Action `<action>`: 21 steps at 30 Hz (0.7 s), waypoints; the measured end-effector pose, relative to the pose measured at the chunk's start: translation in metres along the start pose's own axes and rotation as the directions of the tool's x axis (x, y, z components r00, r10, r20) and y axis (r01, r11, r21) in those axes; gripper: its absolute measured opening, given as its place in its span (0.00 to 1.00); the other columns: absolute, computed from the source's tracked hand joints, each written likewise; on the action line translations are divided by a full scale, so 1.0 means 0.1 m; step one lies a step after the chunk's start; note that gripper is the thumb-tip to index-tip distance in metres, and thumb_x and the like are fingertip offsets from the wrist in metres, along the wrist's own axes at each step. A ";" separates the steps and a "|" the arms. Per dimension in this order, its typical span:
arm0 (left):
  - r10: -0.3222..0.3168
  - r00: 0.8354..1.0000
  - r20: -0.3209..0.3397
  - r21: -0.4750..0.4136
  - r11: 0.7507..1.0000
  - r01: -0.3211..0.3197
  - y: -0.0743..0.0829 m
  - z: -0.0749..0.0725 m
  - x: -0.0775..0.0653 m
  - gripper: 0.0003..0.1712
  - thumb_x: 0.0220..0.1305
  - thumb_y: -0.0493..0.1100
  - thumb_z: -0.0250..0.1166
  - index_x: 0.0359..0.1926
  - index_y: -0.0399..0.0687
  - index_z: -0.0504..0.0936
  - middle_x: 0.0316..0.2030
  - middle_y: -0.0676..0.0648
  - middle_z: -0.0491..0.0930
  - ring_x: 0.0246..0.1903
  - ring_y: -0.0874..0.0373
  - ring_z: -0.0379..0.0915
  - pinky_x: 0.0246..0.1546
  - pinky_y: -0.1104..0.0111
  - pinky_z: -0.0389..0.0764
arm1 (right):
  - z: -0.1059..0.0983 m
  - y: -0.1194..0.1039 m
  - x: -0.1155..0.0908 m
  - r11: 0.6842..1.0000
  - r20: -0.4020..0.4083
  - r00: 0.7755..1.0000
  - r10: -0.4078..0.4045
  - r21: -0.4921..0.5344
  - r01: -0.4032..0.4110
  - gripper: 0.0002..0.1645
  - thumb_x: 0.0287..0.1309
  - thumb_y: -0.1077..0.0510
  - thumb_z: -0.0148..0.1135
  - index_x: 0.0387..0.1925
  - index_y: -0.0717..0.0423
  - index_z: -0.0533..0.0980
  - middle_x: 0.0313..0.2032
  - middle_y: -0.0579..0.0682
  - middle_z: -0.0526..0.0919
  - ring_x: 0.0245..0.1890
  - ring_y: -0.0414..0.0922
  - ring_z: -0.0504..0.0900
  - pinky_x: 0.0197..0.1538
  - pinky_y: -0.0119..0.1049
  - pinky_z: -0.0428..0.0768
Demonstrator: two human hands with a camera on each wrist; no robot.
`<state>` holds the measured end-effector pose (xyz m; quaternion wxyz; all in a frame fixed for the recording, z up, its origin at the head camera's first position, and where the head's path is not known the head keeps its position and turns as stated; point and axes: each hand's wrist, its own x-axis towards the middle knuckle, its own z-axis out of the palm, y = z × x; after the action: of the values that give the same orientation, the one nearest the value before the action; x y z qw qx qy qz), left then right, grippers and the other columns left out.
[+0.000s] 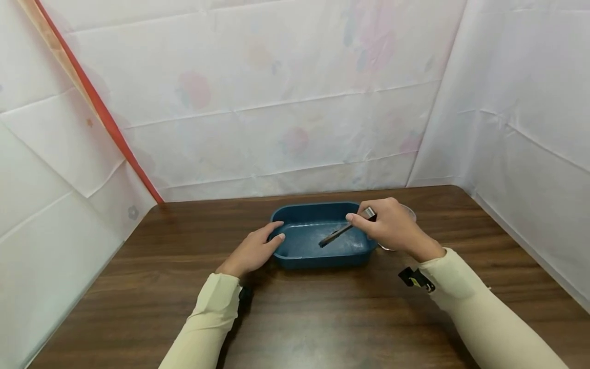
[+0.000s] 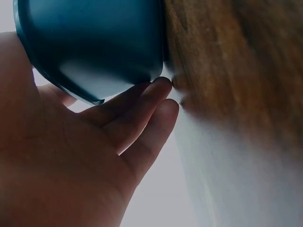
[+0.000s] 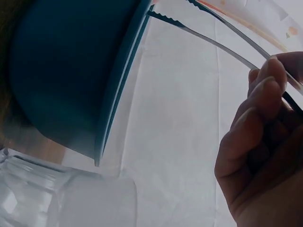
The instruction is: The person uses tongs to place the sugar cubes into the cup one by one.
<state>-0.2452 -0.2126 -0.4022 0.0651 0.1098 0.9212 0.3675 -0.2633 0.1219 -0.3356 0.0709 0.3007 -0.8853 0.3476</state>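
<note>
A deep blue rectangular tub (image 1: 322, 262) with rounded corners stands on the table. My left hand (image 1: 251, 251) grips its left end, the thumb and a finger over the rim. In the left wrist view, the other fingers lie along the outside of the tub (image 2: 109, 47), near its base. My right hand (image 1: 396, 225) pinches metal tongs (image 1: 338, 234), their dark toothed tips pointing down to the left over the tub's inside. In the right wrist view, the arms of the tongs (image 3: 215, 44) stand apart, with nothing between the tips.
A clear container (image 3: 94, 198) stands at the tub's right, mostly hidden behind my right hand in the head view. The brown wooden table (image 1: 295, 318) runs back to a white patterned sheet (image 1: 276, 102). More white sheeting (image 1: 530, 128) borders the right side.
</note>
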 end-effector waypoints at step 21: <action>0.030 1.000 -0.004 0.013 0.999 -0.030 -0.01 -0.04 0.10 0.33 0.78 0.57 0.50 0.77 0.51 0.61 0.74 0.46 0.61 0.71 0.46 0.59 0.67 0.44 0.62 | -0.02 -0.09 0.01 0.984 0.138 0.989 -0.056 0.173 0.032 0.16 0.70 0.43 0.60 0.29 0.45 0.80 0.13 0.45 0.75 0.12 0.43 0.70 0.18 0.37 0.70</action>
<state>-0.2562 -0.2138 -0.4006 0.0567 0.1230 0.9220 0.3626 -0.2591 0.1180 -0.3290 -0.0104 0.3493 -0.8483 0.3979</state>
